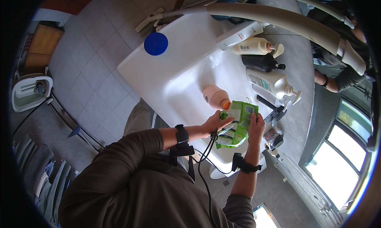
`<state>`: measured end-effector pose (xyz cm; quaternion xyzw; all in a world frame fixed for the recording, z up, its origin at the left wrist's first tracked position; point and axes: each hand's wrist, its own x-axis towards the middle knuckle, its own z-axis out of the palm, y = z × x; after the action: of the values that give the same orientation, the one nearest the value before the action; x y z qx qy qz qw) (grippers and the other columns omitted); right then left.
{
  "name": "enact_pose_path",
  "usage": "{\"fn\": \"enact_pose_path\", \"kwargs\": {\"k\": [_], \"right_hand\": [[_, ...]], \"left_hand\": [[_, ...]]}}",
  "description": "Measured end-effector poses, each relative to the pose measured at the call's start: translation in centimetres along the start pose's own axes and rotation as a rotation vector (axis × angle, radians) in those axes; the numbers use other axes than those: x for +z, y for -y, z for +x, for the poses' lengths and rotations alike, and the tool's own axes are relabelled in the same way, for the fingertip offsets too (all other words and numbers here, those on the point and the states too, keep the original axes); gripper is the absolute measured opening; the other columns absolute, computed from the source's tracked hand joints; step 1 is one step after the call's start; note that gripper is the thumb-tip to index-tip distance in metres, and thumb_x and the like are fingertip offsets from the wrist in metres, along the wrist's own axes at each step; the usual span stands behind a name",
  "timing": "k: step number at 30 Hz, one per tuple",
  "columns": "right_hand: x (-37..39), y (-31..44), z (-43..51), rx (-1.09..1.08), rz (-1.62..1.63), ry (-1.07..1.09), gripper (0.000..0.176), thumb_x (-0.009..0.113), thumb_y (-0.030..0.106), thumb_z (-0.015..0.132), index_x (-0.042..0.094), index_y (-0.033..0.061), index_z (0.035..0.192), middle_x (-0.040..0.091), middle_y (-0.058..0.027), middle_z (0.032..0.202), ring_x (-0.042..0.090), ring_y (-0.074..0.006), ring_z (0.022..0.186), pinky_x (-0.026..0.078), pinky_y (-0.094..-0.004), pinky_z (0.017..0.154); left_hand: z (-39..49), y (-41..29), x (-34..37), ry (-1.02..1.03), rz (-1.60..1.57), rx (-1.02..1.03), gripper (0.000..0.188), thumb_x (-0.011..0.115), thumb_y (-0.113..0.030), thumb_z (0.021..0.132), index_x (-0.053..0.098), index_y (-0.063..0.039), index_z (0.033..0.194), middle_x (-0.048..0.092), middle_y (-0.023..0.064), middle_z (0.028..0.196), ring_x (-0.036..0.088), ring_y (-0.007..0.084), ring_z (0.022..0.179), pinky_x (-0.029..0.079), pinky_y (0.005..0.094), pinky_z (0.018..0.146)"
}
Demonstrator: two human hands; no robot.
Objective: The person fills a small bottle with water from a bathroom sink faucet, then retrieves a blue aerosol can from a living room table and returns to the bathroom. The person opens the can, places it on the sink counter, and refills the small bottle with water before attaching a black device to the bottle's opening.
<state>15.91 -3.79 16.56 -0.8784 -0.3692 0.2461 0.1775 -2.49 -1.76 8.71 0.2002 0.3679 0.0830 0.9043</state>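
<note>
Both hands grip a green plastic refill pouch printed with writing, held over the near side of a white washbasin. My left hand has the pouch's left edge, its thumb lying across the front. At the upper right corner, my right hand pinches the pouch between thumb and fingers. A pink bottle with an orange neck is in the basin just beyond the pouch, its uncapped mouth facing my hands. The pouch's upper left edge is close to that mouth; I cannot tell whether they touch.
Along the basin's right side are a white carton, a cream pump bottle, a dark bottle and a white pump bottle. A blue round lid is at the far left. A beige curved arm spans overhead. Black cables hang by my wrists.
</note>
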Motion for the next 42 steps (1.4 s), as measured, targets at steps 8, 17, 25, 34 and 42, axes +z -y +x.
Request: {"fn": "enact_pose_path", "kwargs": {"k": [8,17,25,34,42], "right_hand": [[0.3,-0.5,-0.5,0.043,0.028,-0.028,0.030,0.056,0.024,0.098,0.060,-0.0028,0.085,0.054,-0.0101,0.062,0.046,-0.0133,0.057,0.040,-0.0339,0.055],[0.5,-0.7,-1.4,0.020,0.071,-0.057,0.030,0.056,0.024,0.098,0.059,-0.0020,0.084,0.054,-0.0090,0.062,0.045,-0.0125,0.057,0.040,-0.0339,0.054],[0.8,-1.6,-1.4,0.053,0.078,-0.071,0.030,0.057,0.025,0.097,0.059,-0.0020,0.085,0.053,-0.0135,0.061,0.046,-0.0162,0.055,0.040,-0.0361,0.054],[0.9,-1.5,-1.9,0.007,0.072,-0.121,0.030,0.058,0.025,0.097,0.060,-0.0021,0.083,0.053,-0.0096,0.061,0.046,-0.0126,0.057,0.040,-0.0342,0.054],[1.4,-1.9,-1.6,-0.006,0.036,-0.133,0.031,0.058,0.025,0.097,0.059,-0.0023,0.082,0.053,-0.0113,0.061,0.047,-0.0145,0.056,0.041,-0.0354,0.055]], "left_hand": [[0.8,0.5,-0.4,0.023,0.035,-0.036,0.080,0.068,-0.048,0.090,0.032,0.005,0.137,0.055,0.0186,0.124,0.056,0.0230,0.114,0.047,0.0378,0.097],[0.3,-0.2,-0.5,-0.001,0.118,-0.024,0.077,0.068,-0.047,0.091,0.034,0.006,0.135,0.058,0.0186,0.123,0.057,0.0225,0.115,0.048,0.0363,0.095],[-0.1,-0.1,-0.4,-0.024,0.202,-0.010,0.076,0.065,-0.050,0.092,0.035,0.006,0.134,0.059,0.0211,0.121,0.060,0.0253,0.110,0.050,0.0367,0.092],[1.0,0.6,-1.0,-0.042,0.251,0.031,0.075,0.065,-0.049,0.091,0.036,0.006,0.133,0.060,0.0190,0.117,0.061,0.0238,0.102,0.052,0.0356,0.087],[1.2,0.3,-1.2,-0.043,0.290,0.091,0.074,0.063,-0.051,0.093,0.035,0.006,0.132,0.061,0.0200,0.115,0.061,0.0226,0.099,0.052,0.0354,0.083]]}}
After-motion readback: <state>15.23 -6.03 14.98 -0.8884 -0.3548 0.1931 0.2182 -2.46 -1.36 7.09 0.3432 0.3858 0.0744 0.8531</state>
